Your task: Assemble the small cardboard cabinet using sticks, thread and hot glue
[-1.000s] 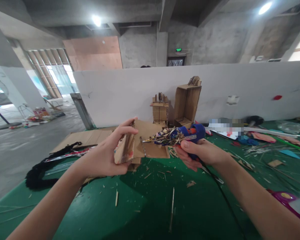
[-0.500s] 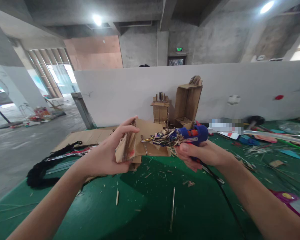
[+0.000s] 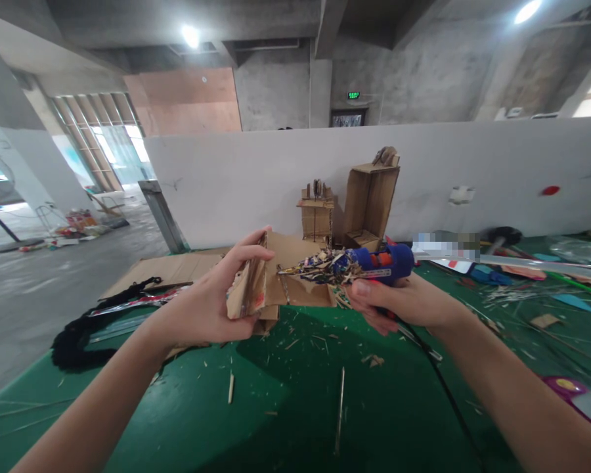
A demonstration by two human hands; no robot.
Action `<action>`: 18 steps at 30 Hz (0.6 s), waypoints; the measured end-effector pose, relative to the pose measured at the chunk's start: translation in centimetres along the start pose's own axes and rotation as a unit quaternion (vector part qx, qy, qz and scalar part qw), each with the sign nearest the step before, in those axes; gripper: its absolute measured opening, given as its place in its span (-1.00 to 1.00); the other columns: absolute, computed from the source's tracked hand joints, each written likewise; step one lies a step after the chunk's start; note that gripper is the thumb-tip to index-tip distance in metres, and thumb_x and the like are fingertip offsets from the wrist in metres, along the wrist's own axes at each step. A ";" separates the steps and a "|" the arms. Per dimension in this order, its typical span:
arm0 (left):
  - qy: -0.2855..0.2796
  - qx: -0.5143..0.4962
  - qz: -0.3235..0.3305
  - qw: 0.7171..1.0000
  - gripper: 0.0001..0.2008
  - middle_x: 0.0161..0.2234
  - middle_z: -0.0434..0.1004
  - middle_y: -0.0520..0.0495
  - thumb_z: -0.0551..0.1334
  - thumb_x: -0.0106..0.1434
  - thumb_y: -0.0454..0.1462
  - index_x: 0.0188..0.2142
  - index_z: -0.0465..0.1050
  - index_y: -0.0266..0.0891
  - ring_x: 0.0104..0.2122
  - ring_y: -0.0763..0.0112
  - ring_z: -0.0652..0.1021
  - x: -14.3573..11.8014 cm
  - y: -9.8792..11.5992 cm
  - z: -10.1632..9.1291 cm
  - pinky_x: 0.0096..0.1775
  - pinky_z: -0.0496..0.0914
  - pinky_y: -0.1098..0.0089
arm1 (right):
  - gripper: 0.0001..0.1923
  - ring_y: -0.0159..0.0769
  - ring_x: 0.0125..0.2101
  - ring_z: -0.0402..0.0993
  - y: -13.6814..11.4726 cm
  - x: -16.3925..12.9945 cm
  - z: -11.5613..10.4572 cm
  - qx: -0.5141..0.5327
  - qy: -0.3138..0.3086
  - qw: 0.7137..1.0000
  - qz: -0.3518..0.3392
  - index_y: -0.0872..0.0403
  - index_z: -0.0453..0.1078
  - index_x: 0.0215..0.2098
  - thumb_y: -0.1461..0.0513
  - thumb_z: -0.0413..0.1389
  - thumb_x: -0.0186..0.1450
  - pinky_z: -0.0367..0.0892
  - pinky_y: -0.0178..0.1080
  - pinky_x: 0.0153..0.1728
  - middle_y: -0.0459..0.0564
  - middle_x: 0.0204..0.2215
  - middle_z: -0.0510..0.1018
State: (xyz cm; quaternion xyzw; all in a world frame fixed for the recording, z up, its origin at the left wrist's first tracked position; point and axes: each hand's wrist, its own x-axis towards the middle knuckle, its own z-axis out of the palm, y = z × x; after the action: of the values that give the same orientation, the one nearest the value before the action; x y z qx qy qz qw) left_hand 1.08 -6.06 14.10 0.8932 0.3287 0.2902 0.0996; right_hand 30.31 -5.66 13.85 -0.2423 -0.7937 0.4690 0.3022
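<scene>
A folded cardboard piece is gripped at its left end by my left hand, thumb below and fingers over the top edge. My right hand is wrapped around a blue hot glue gun with orange parts. Scraps of cardboard and wood cling thickly around the gun's front. Its nozzle points left and is at the cardboard face, by a thin dark strip or stick on it; whether it touches I cannot tell. A clear glue stick juts from the gun's back.
Two cardboard structures, a small one and a tall open box, stand behind against the white partition. Black fluffy material lies left on the green table. Sticks, scraps and a power cord are near my right arm.
The glue gun has shifted very slightly right and up, its nozzle staying by the strip on the cardboard. My left hand keeps the same hold.
</scene>
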 end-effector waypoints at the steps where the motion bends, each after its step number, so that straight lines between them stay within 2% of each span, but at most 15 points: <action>1: 0.000 0.000 -0.001 1.000 -0.24 0.34 -0.32 -0.11 0.27 -0.01 -0.36 0.12 -0.04 0.03 0.28 0.04 0.02 0.0 0.0 0.0 0.20 0.10 0.02 | -0.58 -0.55 -0.78 0.15 0.1 0.1 0.0 0.007 0.005 1.000 0.001 0.07 0.17 -0.60 0.01 0.01 0.30 0.22 -0.43 -0.71 -0.25 -0.80 0.20; 5: 0.003 -0.002 -0.004 1.000 -0.24 0.34 -0.32 -0.11 0.25 -0.02 -0.37 0.13 -0.05 0.04 0.28 0.04 0.04 -0.1 0.1 0.0 0.19 0.12 0.01 | -0.61 -0.56 -0.78 0.14 0.0 0.0 0.1 0.024 0.022 0.999 0.013 0.08 0.19 -0.59 0.03 0.05 0.29 0.20 -0.43 -0.71 -0.25 -0.76 0.22; 11: -0.001 0.007 -0.001 1.000 -0.23 0.34 -0.29 -0.10 0.27 -0.03 -0.37 0.12 -0.03 0.04 0.27 0.03 0.06 0.0 0.2 0.0 0.19 0.12 0.02 | -0.56 -0.56 -0.76 0.15 0.0 -0.3 -0.2 0.033 -0.002 0.999 0.030 0.09 0.17 -0.63 0.02 0.02 0.30 0.24 -0.41 -0.68 -0.24 -0.75 0.19; 16: -0.003 0.011 -0.010 1.000 -0.25 0.33 -0.26 -0.12 0.28 -0.03 -0.38 0.11 -0.01 0.03 0.27 0.04 0.06 -0.1 0.1 -0.2 0.17 0.16 0.02 | -0.55 -0.58 -0.78 0.13 0.0 -0.6 -1.4 0.071 0.022 0.997 -0.013 0.09 0.19 -0.59 -0.05 0.01 0.28 0.16 -0.42 -0.74 -0.23 -0.70 0.19; 18: 0.001 0.016 -0.008 1.000 -0.24 0.32 -0.24 -0.12 0.28 -0.04 -0.38 0.11 0.00 0.02 0.27 0.05 0.04 -0.2 0.1 -0.4 0.17 0.17 0.03 | -0.55 -0.59 -0.79 0.11 -0.2 -1.0 -2.2 0.069 0.036 0.997 -0.005 0.09 0.19 -0.59 -0.05 0.01 0.28 0.10 -0.43 -0.77 -0.23 -0.70 0.19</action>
State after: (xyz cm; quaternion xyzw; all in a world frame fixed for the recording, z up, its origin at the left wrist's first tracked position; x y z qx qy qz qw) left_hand 0.80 -6.25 14.41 0.8919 0.3403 0.2847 0.0878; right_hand 32.53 -5.16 14.62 -0.2337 -0.7490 0.5125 0.3490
